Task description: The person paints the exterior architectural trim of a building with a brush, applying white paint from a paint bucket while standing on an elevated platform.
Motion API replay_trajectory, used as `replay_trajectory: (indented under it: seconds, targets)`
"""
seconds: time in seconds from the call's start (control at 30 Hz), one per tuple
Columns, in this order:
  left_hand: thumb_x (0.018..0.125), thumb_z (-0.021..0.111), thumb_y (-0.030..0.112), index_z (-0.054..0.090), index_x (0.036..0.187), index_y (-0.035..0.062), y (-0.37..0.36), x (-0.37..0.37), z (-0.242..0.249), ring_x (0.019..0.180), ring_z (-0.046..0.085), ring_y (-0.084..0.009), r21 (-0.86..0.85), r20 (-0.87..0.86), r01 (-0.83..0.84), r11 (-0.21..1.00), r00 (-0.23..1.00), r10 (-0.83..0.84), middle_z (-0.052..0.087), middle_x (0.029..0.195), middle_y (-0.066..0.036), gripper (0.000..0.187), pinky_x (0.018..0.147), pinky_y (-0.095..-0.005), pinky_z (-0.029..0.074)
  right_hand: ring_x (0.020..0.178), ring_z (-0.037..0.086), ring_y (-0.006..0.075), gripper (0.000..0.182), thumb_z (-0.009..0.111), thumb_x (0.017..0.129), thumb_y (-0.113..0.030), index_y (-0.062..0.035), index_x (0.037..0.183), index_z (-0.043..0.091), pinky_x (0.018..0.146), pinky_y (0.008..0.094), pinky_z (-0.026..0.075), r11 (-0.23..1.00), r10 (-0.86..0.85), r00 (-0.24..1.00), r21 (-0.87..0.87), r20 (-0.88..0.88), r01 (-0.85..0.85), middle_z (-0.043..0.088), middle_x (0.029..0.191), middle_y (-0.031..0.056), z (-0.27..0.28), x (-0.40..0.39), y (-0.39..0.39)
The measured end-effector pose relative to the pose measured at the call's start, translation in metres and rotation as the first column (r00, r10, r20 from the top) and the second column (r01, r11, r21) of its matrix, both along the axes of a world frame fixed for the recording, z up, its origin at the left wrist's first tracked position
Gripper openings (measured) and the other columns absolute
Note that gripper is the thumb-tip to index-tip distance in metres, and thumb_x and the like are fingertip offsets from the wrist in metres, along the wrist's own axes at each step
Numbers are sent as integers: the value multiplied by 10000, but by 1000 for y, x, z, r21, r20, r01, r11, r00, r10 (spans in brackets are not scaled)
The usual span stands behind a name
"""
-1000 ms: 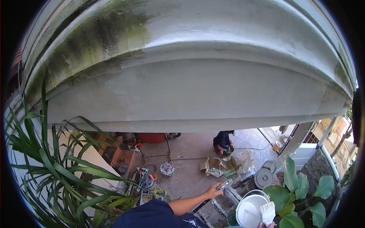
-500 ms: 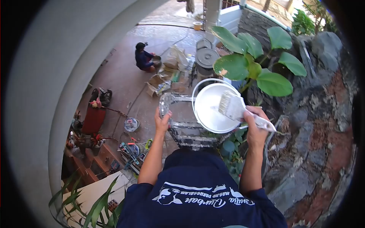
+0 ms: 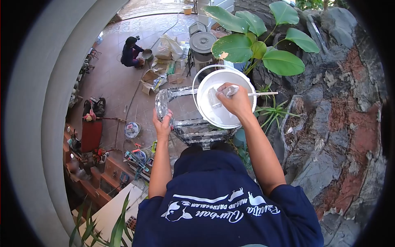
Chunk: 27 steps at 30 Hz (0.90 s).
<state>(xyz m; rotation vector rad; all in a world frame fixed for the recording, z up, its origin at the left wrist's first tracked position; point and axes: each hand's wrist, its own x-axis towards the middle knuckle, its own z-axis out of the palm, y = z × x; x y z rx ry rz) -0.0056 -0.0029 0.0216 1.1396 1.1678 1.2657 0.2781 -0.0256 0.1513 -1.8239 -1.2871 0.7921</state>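
My right hand (image 3: 233,101) is closed around the handle of a wide paintbrush (image 3: 213,98), with the bristles down inside a white bucket (image 3: 227,75). White paint coats the inside of this bucket, and its wire handle lies over to the left side. A thin pale stick (image 3: 266,94) juts out past the right rim. The bucket sits at the top of a paint-spattered ladder (image 3: 162,101). My left hand (image 3: 163,124) is wrapped around the ladder's left rail.
Far below, a person (image 3: 131,53) crouches over a dark bucket on the tiled floor, near sacks and torn cardboard (image 3: 153,78). A broad-leaved plant (image 3: 284,61) and a rough rock wall (image 3: 329,152) stand at right. A curved pale wall (image 3: 53,103) borders the left.
My right hand has moved left over the bucket and lowered the paintbrush from above the rim down into it. My left hand stays on the ladder. The view has shifted slightly.
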Motion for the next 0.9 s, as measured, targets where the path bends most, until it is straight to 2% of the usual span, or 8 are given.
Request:
replay_trajectory:
  seconds: [0.17, 0.27, 0.37, 0.47, 0.67, 0.7, 0.8, 0.9]
  targets:
    - [794, 622, 95, 554, 990, 46, -2, 1, 7, 720, 563, -95, -28, 10, 14, 1000, 1000, -14, 625, 841, -28, 213, 670, -263, 461, 704, 690, 305, 168, 740, 731, -169, -32, 825, 713, 682, 381, 528, 989, -13, 1000, -147, -25, 9, 691, 736, 174, -1, -8, 8]
    - [793, 618, 91, 557, 986, 48, -3, 3, 13, 709, 559, -91, -47, 27, 18, 999, 999, -16, 623, 838, -26, 207, 656, -261, 457, 673, 661, 239, 192, 759, 747, -196, -39, 849, 717, 659, 359, 513, 994, 9, 997, -112, 81, 0, 690, 734, 131, -16, -8, 10]
    - [793, 614, 86, 558, 986, 49, 0, 0, 3, 692, 552, -87, 10, 4, 10, 1000, 1000, -10, 621, 835, -25, 204, 632, -252, 447, 704, 674, 268, 214, 772, 733, -211, -36, 843, 715, 692, 375, 521, 993, 14, 996, -120, 93, -3, 696, 766, 157, -19, -9, 11]
    - [791, 612, 85, 557, 992, 49, 2, -1, -6, 684, 549, -84, 44, -4, 15, 999, 1000, -14, 619, 835, -26, 211, 615, -245, 440, 685, 668, 219, 184, 763, 756, -174, -20, 839, 705, 640, 354, 522, 994, 53, 992, -98, 113, -42, 688, 738, 134, -23, -8, 10]
    - [789, 618, 94, 556, 997, 48, -2, 3, 10, 688, 552, -84, -7, 10, 16, 1000, 1000, -16, 619, 840, -28, 222, 600, -242, 448, 682, 644, 125, 104, 735, 790, -64, 1, 851, 681, 530, 252, 515, 978, -90, 911, -211, -402, 3, 664, 760, 55, 0, 8, 3]
    - [790, 619, 96, 556, 998, 48, -2, 3, 14, 686, 552, -84, -21, 12, 15, 1000, 1000, -15, 619, 840, -28, 223, 594, -241, 449, 688, 649, 145, 96, 736, 790, -49, -7, 850, 674, 559, 265, 557, 980, -122, 877, -199, -465, 31, 676, 813, 68, 7, 9, 1]
    - [794, 620, 102, 553, 998, 47, 2, -1, -1, 674, 551, -85, 49, -1, 25, 999, 1000, -25, 618, 840, -29, 222, 569, -239, 449, 652, 640, 129, 76, 723, 791, -39, -1, 821, 664, 506, 246, 540, 982, -187, 771, -145, -608, 124, 669, 770, 66, 9, 12, -3]
    - [793, 618, 101, 554, 999, 47, 0, -1, -1, 679, 552, -84, 11, -4, 18, 1000, 1000, -18, 618, 842, -29, 223, 569, -238, 450, 704, 659, 166, 111, 712, 801, -16, 6, 882, 640, 533, 281, 582, 975, -219, 647, -143, -730, 170, 665, 849, 97, 11, 10, -6]
